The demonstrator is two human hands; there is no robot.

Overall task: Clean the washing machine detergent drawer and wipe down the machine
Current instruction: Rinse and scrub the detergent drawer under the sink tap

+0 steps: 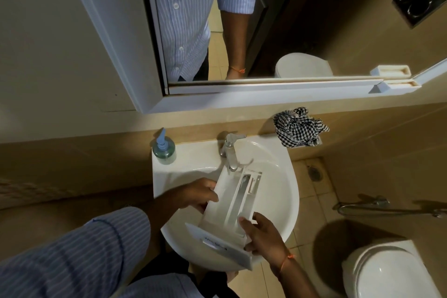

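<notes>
The white detergent drawer [232,203] lies lengthwise across the white sink basin [278,189], its far end under the chrome tap [229,150] and its front panel over the basin's near rim. My left hand [196,195] grips the drawer's left side wall, fingers curled over the edge. My right hand [261,237] holds the drawer's near right corner beside the front panel. A black-and-white checked cloth [300,128] lies crumpled on the ledge behind the basin, to the right.
A blue-pump soap bottle [164,150] stands on the basin's back left corner. A mirror [242,19] hangs above. A toilet [391,271] sits at the lower right, with a spray hose [387,208] on the wall beside it.
</notes>
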